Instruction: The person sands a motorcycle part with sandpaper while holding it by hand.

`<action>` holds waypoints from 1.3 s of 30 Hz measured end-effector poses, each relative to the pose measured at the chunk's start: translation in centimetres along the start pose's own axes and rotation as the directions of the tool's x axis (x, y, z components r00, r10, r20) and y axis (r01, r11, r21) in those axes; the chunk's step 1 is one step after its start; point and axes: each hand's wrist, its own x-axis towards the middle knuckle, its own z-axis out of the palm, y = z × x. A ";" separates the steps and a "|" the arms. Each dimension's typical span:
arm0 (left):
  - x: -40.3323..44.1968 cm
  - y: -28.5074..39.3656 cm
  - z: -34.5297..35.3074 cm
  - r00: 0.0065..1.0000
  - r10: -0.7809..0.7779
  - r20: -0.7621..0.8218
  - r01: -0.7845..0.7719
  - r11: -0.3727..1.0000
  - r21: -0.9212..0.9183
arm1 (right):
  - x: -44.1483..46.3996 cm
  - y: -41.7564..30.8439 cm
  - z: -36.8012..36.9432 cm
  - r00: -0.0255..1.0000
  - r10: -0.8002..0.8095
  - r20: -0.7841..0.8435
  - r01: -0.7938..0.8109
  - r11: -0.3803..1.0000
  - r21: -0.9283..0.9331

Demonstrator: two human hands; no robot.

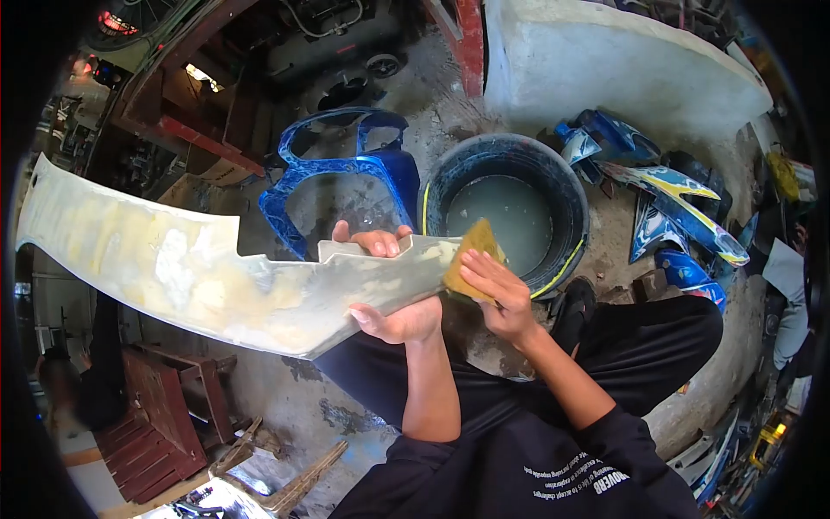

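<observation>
A long curved panel (199, 277), whitish with yellow and grey patches, lies across the view above my lap. My left hand (393, 320) grips it near its narrower right part, thumb on the near face and fingertips showing over the far edge. At the panel's right end, my right hand (497, 290) presses a yellow-brown pad (471, 259) against the surface, its fingers flat over the pad. Just beyond that end stands a dark bucket (571, 173) holding cloudy water (501, 216).
A blue frame-like part (398, 177) lies on the floor left of the bucket. Blue, white and yellow panels (683, 208) are piled at the right, below a pale wall (605, 69). At the lower left are a red wooden stool (156, 415) and a person (95, 376).
</observation>
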 end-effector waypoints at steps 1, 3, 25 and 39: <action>0.0 0.0 -0.1 1.000 0.005 0.004 -0.005 1.000 0.028 | -0.4 0.2 0.1 1.000 0.026 -0.007 -0.026 0.999 -0.026; -0.5 -0.4 0.3 1.000 0.005 0.027 -0.006 0.999 0.034 | 0.7 -0.4 0.4 0.999 0.023 -0.042 -0.024 1.000 -0.005; -0.1 -0.2 -0.2 0.999 -0.042 -0.014 0.041 0.998 -0.053 | 0.3 0.5 0.0 0.999 -0.031 0.025 0.029 0.995 0.091; -0.1 -0.7 -0.2 0.981 -0.095 0.169 0.126 0.975 -0.182 | 2.9 -1.4 0.2 1.000 -0.014 -0.006 0.014 0.997 0.076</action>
